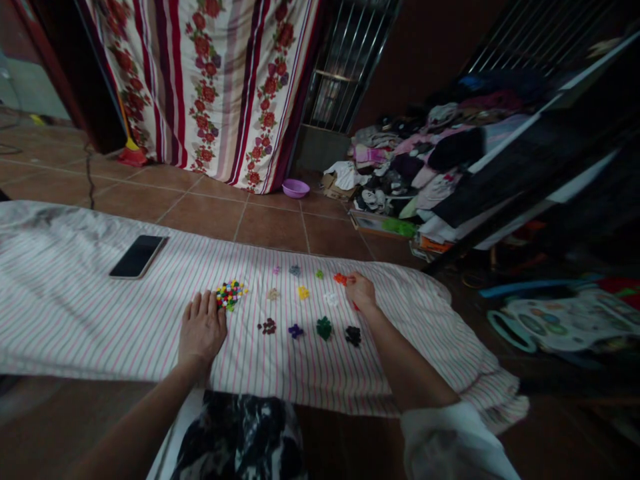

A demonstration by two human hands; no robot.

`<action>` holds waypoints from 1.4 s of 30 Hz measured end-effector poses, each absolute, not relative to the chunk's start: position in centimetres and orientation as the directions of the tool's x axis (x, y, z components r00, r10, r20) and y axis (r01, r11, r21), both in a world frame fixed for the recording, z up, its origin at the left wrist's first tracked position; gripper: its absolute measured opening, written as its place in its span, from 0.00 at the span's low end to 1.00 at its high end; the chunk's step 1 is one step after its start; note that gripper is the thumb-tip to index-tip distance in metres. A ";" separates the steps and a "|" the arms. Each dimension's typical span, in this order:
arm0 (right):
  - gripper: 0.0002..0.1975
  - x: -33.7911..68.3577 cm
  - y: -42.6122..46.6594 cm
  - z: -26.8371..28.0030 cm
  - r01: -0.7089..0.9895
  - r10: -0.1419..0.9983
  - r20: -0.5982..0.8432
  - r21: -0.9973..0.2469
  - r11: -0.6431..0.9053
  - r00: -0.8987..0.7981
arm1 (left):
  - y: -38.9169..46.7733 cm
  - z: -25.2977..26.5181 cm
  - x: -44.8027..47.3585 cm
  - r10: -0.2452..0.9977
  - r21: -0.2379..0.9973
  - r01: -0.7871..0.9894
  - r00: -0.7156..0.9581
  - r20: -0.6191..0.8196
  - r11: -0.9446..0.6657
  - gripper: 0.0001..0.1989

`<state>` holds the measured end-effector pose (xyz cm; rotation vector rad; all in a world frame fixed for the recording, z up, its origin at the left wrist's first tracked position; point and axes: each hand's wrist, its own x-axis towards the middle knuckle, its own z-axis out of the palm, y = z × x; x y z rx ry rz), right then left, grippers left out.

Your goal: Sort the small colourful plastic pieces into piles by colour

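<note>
My left hand (203,327) lies flat on the striped cloth, fingers stretched out beside a mixed pile of small bead-like pieces (230,294). At the far right of the sorted piles, my right hand (361,291) has its fingertips drawn together at the small orange pile (340,278); whatever they pinch is hidden. Some red (355,306) shows just under that hand. Around it are little piles in single colours: white (331,299), lime green (319,274), yellow (303,293), grey (295,270), pink (277,270), beige (273,293), brown (269,326), purple (295,331), dark green (324,327) and black (353,335).
A phone (139,257) rests on the striped cloth (65,293) at the left. Beyond the table are a purple basin (295,189), a floral curtain (225,93) and a heap of clothes (415,153). A low baby-walker-like item (565,323) stands right.
</note>
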<state>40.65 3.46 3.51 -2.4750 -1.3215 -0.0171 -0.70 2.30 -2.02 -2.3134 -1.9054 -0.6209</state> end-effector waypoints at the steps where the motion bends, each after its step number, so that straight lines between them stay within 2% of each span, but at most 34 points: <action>1: 0.17 40.6 3.3 3.5 0.810 0.806 0.168 -0.291 -0.509 0.567 | 2.3 -2.1 -0.7 0.922 0.192 0.956 0.144 0.358 -0.224 0.30; 6: 0.17 39.8 2.5 3.5 0.808 0.801 0.204 -0.337 -0.483 0.563 | 2.3 -2.3 -0.7 0.918 0.186 0.956 0.149 0.368 -0.229 0.30; 11: 0.15 37.2 2.9 4.3 0.851 0.831 0.312 -0.421 -0.313 0.460 | 2.4 -2.3 -0.8 0.910 0.189 0.954 0.146 0.389 -0.234 0.30; 19: 0.12 27.6 4.2 5.0 0.833 0.916 0.385 -0.538 0.126 0.110 | 2.7 -3.2 -0.8 0.888 0.227 0.941 0.131 0.441 -0.252 0.28; 24: 0.14 21.2 4.0 4.2 0.778 0.932 0.327 -0.541 0.321 -0.157 | 2.9 -3.9 -0.7 0.859 0.270 0.926 0.097 0.504 -0.263 0.25; 31: 0.13 15.0 4.1 2.7 0.780 0.928 0.201 -0.503 0.374 -0.315 | 3.2 -4.6 -0.7 0.840 0.320 0.908 0.062 0.540 -0.272 0.22; 38: 0.10 12.5 4.5 2.4 0.860 0.954 0.085 -0.417 0.295 -0.287 | 3.3 -4.9 -0.8 0.843 0.303 0.910 0.086 0.532 -0.284 0.21; 42: 0.12 11.8 4.3 1.7 0.867 0.969 0.109 -0.433 0.248 -0.223 | 3.3 -5.1 -0.8 0.852 0.314 0.907 0.084 0.517 -0.280 0.22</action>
